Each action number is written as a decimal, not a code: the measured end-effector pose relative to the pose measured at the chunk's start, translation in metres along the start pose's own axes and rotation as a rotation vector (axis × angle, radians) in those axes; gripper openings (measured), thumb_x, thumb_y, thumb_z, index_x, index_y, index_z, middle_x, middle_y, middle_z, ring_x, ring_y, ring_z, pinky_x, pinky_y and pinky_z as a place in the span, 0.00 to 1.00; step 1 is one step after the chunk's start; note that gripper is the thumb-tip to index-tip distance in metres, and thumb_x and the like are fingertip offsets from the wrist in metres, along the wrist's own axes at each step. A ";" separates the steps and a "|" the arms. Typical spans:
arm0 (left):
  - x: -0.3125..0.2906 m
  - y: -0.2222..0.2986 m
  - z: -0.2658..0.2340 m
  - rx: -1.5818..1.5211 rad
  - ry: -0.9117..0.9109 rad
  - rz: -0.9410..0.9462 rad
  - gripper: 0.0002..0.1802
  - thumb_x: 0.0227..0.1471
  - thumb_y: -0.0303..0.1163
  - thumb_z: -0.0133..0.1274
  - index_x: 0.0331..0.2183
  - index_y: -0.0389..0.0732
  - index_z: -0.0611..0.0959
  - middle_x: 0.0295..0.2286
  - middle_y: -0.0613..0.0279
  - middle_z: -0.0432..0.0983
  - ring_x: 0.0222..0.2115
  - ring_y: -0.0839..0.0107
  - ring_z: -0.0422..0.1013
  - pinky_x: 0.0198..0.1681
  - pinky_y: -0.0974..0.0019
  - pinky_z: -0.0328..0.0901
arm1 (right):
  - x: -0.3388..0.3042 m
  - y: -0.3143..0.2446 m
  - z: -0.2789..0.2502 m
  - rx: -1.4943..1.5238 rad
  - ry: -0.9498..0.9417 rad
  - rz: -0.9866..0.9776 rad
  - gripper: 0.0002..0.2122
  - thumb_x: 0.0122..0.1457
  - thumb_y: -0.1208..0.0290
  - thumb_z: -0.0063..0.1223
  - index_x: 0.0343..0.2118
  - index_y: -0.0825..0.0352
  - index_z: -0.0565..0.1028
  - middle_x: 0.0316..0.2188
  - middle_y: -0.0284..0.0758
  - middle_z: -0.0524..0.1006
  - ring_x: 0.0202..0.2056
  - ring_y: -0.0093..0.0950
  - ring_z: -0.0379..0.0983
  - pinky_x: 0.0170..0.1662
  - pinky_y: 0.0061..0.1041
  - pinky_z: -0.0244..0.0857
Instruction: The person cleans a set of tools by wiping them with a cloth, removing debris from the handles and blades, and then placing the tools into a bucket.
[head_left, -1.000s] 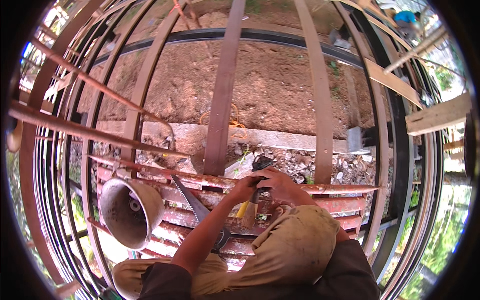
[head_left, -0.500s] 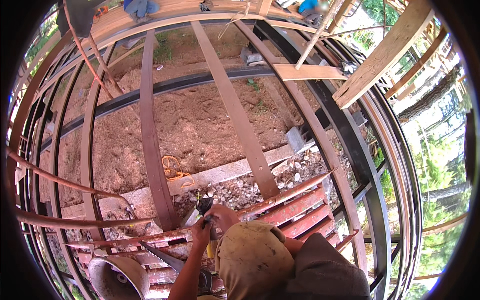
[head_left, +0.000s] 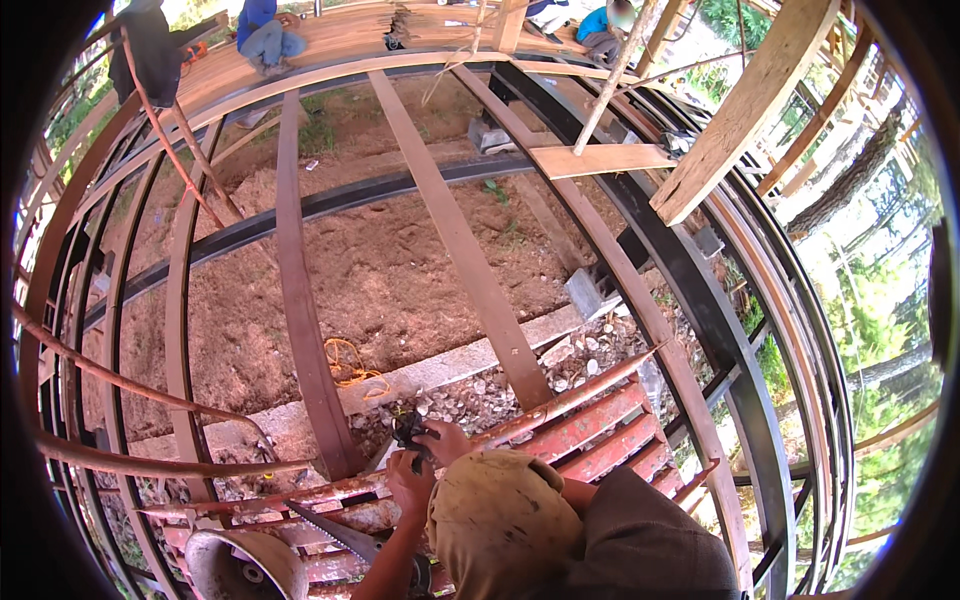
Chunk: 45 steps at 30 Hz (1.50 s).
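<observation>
My left hand (head_left: 409, 482) and my right hand (head_left: 446, 441) are close together at the lower middle, over the edge of a red slatted platform. Both are closed around a small black object (head_left: 407, 428), too dark and partly covered to name. A rounded, stained khaki cloth shape (head_left: 505, 525) hides part of my right forearm. Beside my left forearm lies a handsaw (head_left: 340, 528), its toothed blade pointing up and left across the slats (head_left: 330, 568). Left of the saw, a pale bucket-like container (head_left: 250, 565) rests tilted with its mouth showing.
Long brown beams (head_left: 460, 240) and black metal beams (head_left: 690, 270) span over bare soil (head_left: 380, 260). Orange cord (head_left: 350, 362) lies near rubble. A thick timber (head_left: 750, 110) slants in at the upper right. Several people are on the far planks, one in blue (head_left: 265, 40).
The view has tipped upward, so more of the far people shows. My hands have shifted slightly on the black object. A yellow piece below them no longer shows.
</observation>
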<state>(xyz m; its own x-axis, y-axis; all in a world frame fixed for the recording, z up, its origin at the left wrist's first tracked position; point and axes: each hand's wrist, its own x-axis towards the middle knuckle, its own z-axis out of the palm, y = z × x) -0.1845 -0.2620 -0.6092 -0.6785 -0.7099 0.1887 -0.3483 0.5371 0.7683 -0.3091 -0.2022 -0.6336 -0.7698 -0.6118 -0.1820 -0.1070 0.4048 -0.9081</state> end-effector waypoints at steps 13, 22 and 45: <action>-0.002 -0.025 -0.005 -0.229 -0.128 -0.090 0.11 0.48 0.22 0.58 0.37 0.37 0.82 0.33 0.50 0.78 0.34 0.50 0.74 0.41 0.53 0.67 | -0.018 0.007 -0.017 -0.044 -0.212 -0.451 0.08 0.59 0.67 0.61 0.36 0.64 0.83 0.30 0.38 0.81 0.33 0.38 0.79 0.40 0.33 0.72; -0.004 -0.001 -0.006 -0.078 -0.156 0.087 0.13 0.46 0.23 0.58 0.37 0.36 0.78 0.38 0.52 0.74 0.41 0.49 0.71 0.45 0.51 0.69 | -0.007 -0.004 -0.022 0.251 -0.231 0.414 0.07 0.57 0.77 0.63 0.39 0.68 0.83 0.29 0.35 0.83 0.30 0.23 0.78 0.34 0.23 0.70; -0.025 0.002 -0.010 -0.289 -0.044 -0.129 0.20 0.47 0.19 0.56 0.43 0.36 0.72 0.39 0.46 0.70 0.43 0.43 0.69 0.45 0.50 0.67 | -0.005 -0.011 -0.046 -0.108 -0.616 0.108 0.07 0.64 0.74 0.51 0.31 0.71 0.77 0.26 0.41 0.73 0.28 0.35 0.70 0.34 0.32 0.62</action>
<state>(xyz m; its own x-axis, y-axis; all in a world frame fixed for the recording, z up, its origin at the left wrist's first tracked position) -0.1623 -0.2474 -0.6061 -0.6699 -0.7402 0.0567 -0.2391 0.2875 0.9275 -0.3329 -0.1726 -0.6056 -0.2802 -0.8295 -0.4832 -0.1364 0.5327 -0.8353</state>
